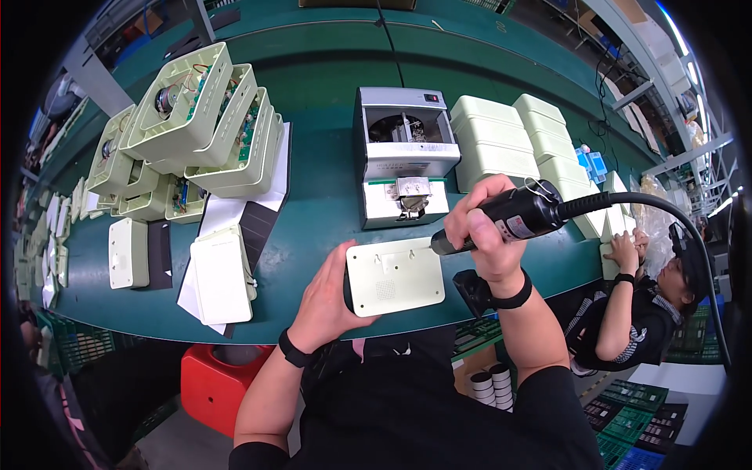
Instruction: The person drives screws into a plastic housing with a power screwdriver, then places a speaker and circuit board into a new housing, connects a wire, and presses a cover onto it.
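Observation:
A cream plastic case (407, 286) lies back side up at the bench's near edge, with screw holes near its corners and a patch of small perforations. My left hand (325, 301) grips its left side, fingers along the edge and thumb at the lower corner. Wrapped round a black corded electric screwdriver (513, 215), my right hand (495, 235) holds the tool slanted, its tip by the case's upper right corner. Whether the bit touches a screw I cannot tell. Just beyond the case stands a grey and black screw feeder (409, 157) with an open top.
Open cream housings (176, 141) with circuit boards are stacked at the left. Nearer lie loose cream covers (219, 278). Closed cream cases (493, 137) stand in rows at the right. A co-worker (634, 313) sits at the far right. A red stool (223, 384) is below the bench.

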A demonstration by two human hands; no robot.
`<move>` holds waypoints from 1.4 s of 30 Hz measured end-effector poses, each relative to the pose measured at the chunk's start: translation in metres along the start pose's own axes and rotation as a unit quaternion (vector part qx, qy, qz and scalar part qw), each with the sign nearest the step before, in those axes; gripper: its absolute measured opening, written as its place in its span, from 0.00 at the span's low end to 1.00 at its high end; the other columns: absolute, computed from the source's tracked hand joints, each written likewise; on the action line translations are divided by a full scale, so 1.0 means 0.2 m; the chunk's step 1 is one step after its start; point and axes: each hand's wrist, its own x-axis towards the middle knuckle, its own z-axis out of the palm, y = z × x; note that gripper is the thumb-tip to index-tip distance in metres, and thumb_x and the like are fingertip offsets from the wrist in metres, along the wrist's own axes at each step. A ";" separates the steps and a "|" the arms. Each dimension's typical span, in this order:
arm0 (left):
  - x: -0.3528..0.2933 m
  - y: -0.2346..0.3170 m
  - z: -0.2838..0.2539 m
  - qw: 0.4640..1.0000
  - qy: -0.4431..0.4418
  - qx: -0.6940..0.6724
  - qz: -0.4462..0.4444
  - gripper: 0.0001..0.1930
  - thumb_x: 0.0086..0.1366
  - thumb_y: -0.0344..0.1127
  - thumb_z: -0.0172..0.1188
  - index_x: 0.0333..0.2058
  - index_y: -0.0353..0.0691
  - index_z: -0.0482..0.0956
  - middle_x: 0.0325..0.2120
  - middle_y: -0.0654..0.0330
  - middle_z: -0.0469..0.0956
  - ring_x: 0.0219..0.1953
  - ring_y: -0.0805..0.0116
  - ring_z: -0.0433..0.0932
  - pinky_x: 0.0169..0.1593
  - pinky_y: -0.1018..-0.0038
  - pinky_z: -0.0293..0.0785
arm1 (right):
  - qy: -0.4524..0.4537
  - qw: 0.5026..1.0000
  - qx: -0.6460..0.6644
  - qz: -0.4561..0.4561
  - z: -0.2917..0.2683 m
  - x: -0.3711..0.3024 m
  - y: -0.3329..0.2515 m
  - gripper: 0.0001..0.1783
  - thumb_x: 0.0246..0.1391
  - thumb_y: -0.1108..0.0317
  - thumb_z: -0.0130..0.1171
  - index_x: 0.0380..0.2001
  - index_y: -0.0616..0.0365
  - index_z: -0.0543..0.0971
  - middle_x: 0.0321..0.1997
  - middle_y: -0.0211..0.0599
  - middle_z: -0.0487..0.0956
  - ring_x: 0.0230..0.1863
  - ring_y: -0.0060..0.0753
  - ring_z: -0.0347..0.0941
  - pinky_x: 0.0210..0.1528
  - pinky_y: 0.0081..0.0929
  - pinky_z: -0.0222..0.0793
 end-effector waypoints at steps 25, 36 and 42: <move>0.01 0.01 0.00 1.000 0.006 -0.009 0.000 0.56 0.43 0.39 0.84 0.69 0.36 0.58 0.62 0.45 0.70 0.64 0.44 0.73 0.65 0.58 0.72 | -0.019 1.000 -0.011 0.013 0.02 0.03 -0.01 0.19 0.59 0.63 0.65 0.42 0.61 0.67 0.22 0.36 0.73 0.19 0.26 0.67 0.26 0.28 0.68; 0.11 0.05 0.12 0.999 0.012 0.015 0.039 0.56 0.45 0.43 0.82 0.69 0.36 0.57 0.61 0.44 0.71 0.65 0.42 0.71 0.70 0.53 0.66 | 0.036 0.996 0.001 -0.085 0.14 0.31 -0.16 0.11 0.63 0.69 0.56 0.42 0.61 0.67 0.22 0.37 0.71 0.19 0.28 0.68 0.26 0.29 0.69; 0.13 0.05 0.17 0.998 0.021 0.016 0.053 0.57 0.45 0.43 0.81 0.70 0.35 0.56 0.62 0.45 0.71 0.66 0.46 0.71 0.77 0.51 0.56 | 0.002 0.997 -0.056 -0.045 0.17 0.29 -0.16 0.10 0.64 0.68 0.56 0.43 0.59 0.68 0.22 0.37 0.71 0.19 0.29 0.67 0.27 0.32 0.70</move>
